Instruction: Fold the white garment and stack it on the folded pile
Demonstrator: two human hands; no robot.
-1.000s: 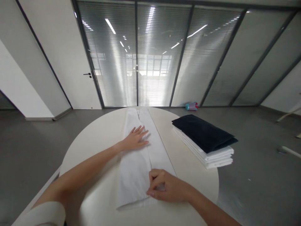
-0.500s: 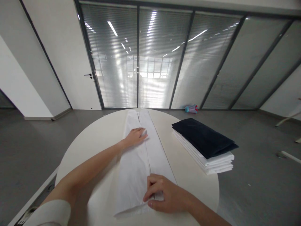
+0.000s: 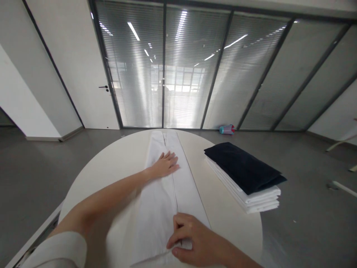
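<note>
A long folded white cloth (image 3: pixel 158 208) lies lengthwise on the round white table (image 3: pixel 111 160), with a seam or opening running down its middle. My left hand (image 3: pixel 165 165) rests flat on the cloth's upper half, fingers spread. Near the cloth's lower end, my right hand (image 3: pixel 189 238) is curled, thumb and fingers closed on the fabric beside the middle line. To the right sits a stack of folded white cloths (image 3: pixel 251 201) with a dark navy folded cloth (image 3: pixel 242 165) on top.
Behind the table stands a glass partition with blinds (image 3: pixel 184 74) and a white door (image 3: pixel 72 67). A blue and pink object (image 3: pixel 227 129) lies on the floor by the glass. Pale furniture legs (image 3: pixel 344 187) show at the far right.
My left hand has opened its fingers wider and shifted slightly right on the cloth. My right hand has moved a little lower and left.
</note>
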